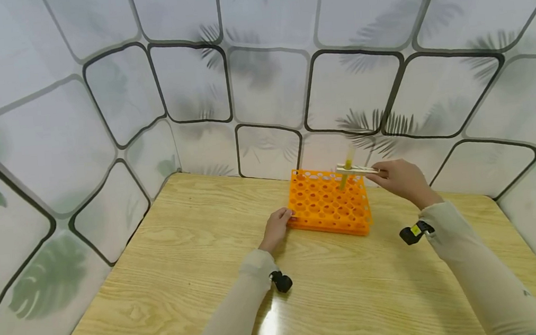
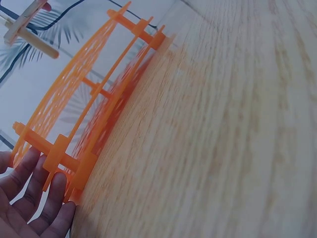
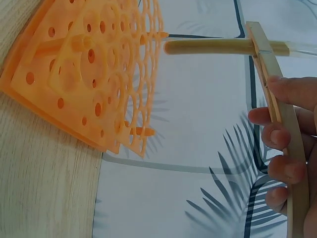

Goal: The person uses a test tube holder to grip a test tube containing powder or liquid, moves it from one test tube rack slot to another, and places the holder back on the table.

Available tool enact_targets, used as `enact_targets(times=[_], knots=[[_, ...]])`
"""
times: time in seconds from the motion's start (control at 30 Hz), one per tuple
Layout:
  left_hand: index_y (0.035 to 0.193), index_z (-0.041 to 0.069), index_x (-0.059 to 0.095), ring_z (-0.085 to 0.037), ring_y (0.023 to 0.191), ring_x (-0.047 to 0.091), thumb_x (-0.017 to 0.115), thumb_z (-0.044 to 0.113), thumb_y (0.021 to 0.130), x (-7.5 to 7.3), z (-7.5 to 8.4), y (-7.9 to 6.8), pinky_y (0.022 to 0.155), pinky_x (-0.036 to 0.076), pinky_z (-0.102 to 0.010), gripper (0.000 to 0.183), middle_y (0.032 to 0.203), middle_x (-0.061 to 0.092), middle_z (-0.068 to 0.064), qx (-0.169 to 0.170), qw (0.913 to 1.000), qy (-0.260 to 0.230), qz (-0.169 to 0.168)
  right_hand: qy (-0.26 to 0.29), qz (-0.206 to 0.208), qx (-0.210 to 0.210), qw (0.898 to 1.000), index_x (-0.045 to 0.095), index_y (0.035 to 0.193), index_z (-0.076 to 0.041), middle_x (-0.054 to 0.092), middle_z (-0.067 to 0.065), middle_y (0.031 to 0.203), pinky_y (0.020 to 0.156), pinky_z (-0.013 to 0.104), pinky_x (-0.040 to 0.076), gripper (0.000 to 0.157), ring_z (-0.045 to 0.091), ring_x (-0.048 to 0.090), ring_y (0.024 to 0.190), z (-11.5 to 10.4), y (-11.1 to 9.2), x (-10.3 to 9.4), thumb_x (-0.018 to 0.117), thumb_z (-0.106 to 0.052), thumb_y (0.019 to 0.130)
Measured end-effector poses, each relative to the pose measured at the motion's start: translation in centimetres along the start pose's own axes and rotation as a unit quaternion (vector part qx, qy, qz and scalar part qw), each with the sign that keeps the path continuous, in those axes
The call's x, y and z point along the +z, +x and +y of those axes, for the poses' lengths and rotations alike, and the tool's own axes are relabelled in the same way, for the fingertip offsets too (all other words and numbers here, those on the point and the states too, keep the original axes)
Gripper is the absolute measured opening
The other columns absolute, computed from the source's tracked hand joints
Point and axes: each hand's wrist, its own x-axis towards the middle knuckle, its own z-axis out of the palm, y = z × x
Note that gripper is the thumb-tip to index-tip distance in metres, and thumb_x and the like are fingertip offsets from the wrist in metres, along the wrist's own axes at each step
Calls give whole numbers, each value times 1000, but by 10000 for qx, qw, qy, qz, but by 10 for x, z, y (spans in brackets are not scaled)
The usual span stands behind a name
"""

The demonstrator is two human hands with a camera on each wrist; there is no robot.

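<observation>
An orange test tube rack [image 1: 328,204] with rows of round holes stands on the table. My left hand [image 1: 276,229] grips its near left corner; in the left wrist view the fingers [image 2: 52,201] curl around the rack's end posts. With my right hand [image 1: 400,180] I hold a wooden test tube clamp [image 3: 283,111] by its handle. Its tip pinches a test tube [image 3: 213,47] partly filled with yellow liquid. The tube hangs nearly upright, slightly tilted, over the back right part of the rack; its rounded bottom end is above the top plate's holes.
The wood-grain table [image 1: 201,280] spreads around the rack on the left and in front. Behind it a patterned curtain [image 1: 260,83] with leaf prints runs close along the table's far edge. A small black camera [image 1: 282,282] sits on the left wrist, another [image 1: 411,233] on the right.
</observation>
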Motion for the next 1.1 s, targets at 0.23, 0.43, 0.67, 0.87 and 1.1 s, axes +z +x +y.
enact_targets(times=[0.23,0.43,0.67,0.87,1.1], knots=[[110,-6,61,-35,107,59,38,18,102,0,2,-3,95,45,-45,34,116,61,-23,12,9998,-193,-2,33,-1,76,10000,67,107,2,71,13,75,45,29,42,35,11,54,49,3,-7,-2,61,-28,91],[109,-12,58,-42,108,56,37,11,102,-5,26,-17,95,43,-51,33,115,59,-29,-2,9995,-322,-71,54,-38,123,9999,65,111,3,72,18,83,55,39,51,40,20,63,58,3,-10,-5,58,-32,93],[110,-14,56,-43,110,54,36,11,102,-8,42,-29,97,41,-52,33,117,57,-31,5,9995,-313,-105,11,-21,134,9999,64,112,4,72,19,84,57,42,52,42,22,64,60,6,-14,-6,57,-33,93],[110,-10,59,-39,108,57,38,14,102,-4,24,-17,95,44,-48,33,116,59,-27,29,9996,-272,-52,-20,-50,163,9999,64,112,4,72,19,85,58,43,52,43,24,65,61,7,-17,-5,56,-33,93],[109,-14,57,-43,110,54,38,10,101,-7,37,-25,97,41,-52,32,116,58,-30,5,9992,-405,-68,-25,-113,184,9998,64,113,3,72,17,84,55,41,51,44,20,63,58,9,-20,-4,56,-36,93]])
